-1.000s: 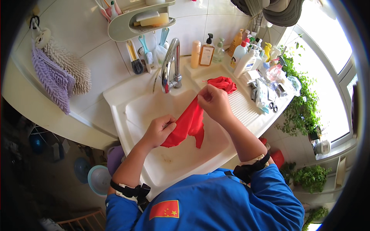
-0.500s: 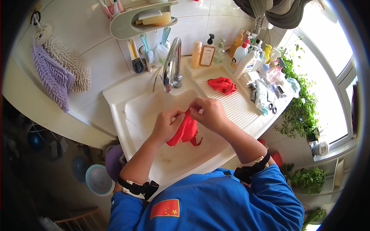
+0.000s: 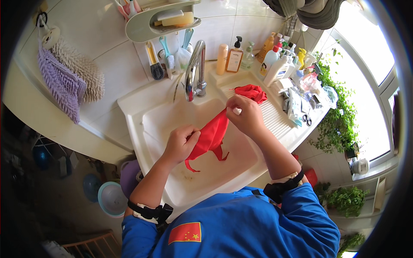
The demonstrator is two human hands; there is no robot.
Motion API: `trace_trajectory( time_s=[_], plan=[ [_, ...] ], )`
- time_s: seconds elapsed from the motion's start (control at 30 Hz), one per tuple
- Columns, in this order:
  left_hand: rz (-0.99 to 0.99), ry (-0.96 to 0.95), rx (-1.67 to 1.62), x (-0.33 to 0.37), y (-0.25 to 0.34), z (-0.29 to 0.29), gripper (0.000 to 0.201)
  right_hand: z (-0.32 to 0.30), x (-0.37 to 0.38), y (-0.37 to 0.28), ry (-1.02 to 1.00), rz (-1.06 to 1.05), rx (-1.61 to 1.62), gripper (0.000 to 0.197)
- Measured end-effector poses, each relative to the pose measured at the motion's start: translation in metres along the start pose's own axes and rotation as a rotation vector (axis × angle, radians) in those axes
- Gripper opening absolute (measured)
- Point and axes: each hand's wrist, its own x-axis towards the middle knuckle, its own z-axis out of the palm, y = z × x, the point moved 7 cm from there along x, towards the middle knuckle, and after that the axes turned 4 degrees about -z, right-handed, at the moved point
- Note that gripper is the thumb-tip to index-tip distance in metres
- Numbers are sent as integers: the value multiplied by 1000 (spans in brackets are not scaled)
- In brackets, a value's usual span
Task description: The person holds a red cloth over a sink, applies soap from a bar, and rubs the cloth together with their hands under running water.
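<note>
Over the white sink basin (image 3: pixel 150 124) I hold a red cloth (image 3: pixel 211 135) stretched between both hands. My left hand (image 3: pixel 180 144) grips its lower end, where loose tails hang down. My right hand (image 3: pixel 243 115) pinches its upper end, close to the ribbed drainboard (image 3: pixel 275 122). A second crumpled red cloth (image 3: pixel 251 91) lies on the drainboard just behind my right hand. The chrome tap (image 3: pixel 194 71) stands at the back of the basin, above the cloth.
Bottles and soap dispensers (image 3: pixel 234 56) line the back ledge and right corner. Brushes (image 3: pixel 155 64) hang on the tiled wall under a shelf (image 3: pixel 159 23). Purple and beige mop cloths (image 3: pixel 64 81) hang at left. Scissors (image 3: pixel 306 119) and clutter lie at right by green plants (image 3: pixel 340 116).
Half a second ago my hands were close together bunching the red cloth; now they have moved apart and the cloth is pulled out between them.
</note>
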Motion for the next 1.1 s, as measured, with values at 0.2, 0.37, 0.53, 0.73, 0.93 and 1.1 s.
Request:
trace_trajectory(
  time_s=[0.2,0.37,0.53,0.73,0.93,1.1],
  plan=[
    [26,-48,67,12,13,2,9,12,-3,-42,-330,-74,194,42],
    [245,-53,280,18,42,2,6,33,-7,-41,-490,22,406,25],
    [331,-112,399,15,48,4,7,43,-11,-31,-610,197,563,17],
    [361,-160,511,11,55,2,6,52,-9,-37,-713,159,632,16],
    [360,-209,566,9,52,-2,6,62,-8,-41,-762,141,653,14],
    [264,-179,447,8,49,-6,7,57,-4,-36,-656,7,424,14]
  ],
)
